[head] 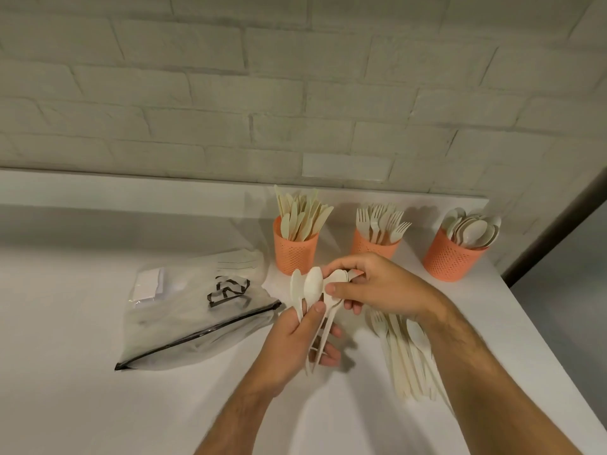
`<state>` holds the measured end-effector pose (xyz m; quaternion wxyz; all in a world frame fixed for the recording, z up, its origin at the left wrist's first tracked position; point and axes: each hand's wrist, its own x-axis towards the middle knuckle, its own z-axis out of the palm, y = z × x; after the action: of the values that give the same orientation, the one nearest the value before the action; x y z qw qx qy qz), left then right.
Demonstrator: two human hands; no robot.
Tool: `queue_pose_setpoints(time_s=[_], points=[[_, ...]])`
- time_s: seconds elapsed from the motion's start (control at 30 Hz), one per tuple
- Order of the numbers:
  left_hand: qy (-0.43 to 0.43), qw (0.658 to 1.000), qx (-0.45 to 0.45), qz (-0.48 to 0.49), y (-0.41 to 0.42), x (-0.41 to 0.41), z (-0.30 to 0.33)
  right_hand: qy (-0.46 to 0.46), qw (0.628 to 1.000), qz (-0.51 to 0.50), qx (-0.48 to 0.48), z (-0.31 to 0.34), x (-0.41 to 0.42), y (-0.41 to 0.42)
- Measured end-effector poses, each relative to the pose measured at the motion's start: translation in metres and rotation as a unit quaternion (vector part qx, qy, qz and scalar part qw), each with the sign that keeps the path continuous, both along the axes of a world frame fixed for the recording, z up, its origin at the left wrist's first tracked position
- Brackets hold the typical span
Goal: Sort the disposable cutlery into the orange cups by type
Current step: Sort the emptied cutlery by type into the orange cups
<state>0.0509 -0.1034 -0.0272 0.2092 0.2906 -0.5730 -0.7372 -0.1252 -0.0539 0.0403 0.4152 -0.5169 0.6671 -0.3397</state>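
Three orange perforated cups stand at the back of the white table: a cup of knives (295, 254), a cup of forks (372, 246) and a cup of spoons (451, 259). My left hand (297, 343) grips the handles of a bunch of cream spoons (312, 285), bowls pointing up. My right hand (384, 285) pinches the bowl of one spoon at the top of that bunch. A pile of loose cutlery (409, 359) lies on the table under my right forearm, partly hidden by it.
A clear zip bag (197, 310) with a black zipper and black print lies flat to the left of my hands. The brick wall rises behind the cups. The table's right edge (538, 326) runs close beside the spoon cup.
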Motion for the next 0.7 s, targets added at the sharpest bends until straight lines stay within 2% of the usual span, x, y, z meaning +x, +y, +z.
queue_pose_setpoints(time_s=[0.13,0.2,0.27,0.37,0.43,0.57,0.63,0.7], points=[[-0.074,0.981,-0.178,0.003,0.003,-0.005,-0.001,0.028,0.999,-0.026,-0.029,-0.003,0.013,0.000],[-0.084,0.972,-0.221,-0.009,0.003,-0.006,-0.002,0.026,0.999,-0.024,-0.037,-0.003,0.014,0.001],[-0.081,0.972,-0.217,-0.036,0.002,-0.004,-0.002,0.010,1.000,-0.010,-0.025,-0.001,0.009,0.003],[-0.043,0.988,-0.119,-0.087,0.002,0.000,0.004,-0.021,1.000,0.018,-0.010,0.001,0.003,0.005],[-0.047,0.989,-0.081,-0.116,0.001,0.000,0.006,-0.026,0.999,0.041,-0.009,0.004,0.001,0.006],[-0.098,0.982,-0.094,-0.129,-0.002,-0.006,0.008,0.011,0.998,0.061,0.002,0.004,0.000,0.008],[-0.120,0.979,-0.115,-0.121,-0.004,-0.010,0.009,0.028,0.999,0.033,-0.028,0.002,0.003,0.007],[-0.127,0.979,-0.113,-0.110,-0.004,-0.012,0.007,0.003,0.996,-0.018,-0.082,-0.001,0.004,0.006]])
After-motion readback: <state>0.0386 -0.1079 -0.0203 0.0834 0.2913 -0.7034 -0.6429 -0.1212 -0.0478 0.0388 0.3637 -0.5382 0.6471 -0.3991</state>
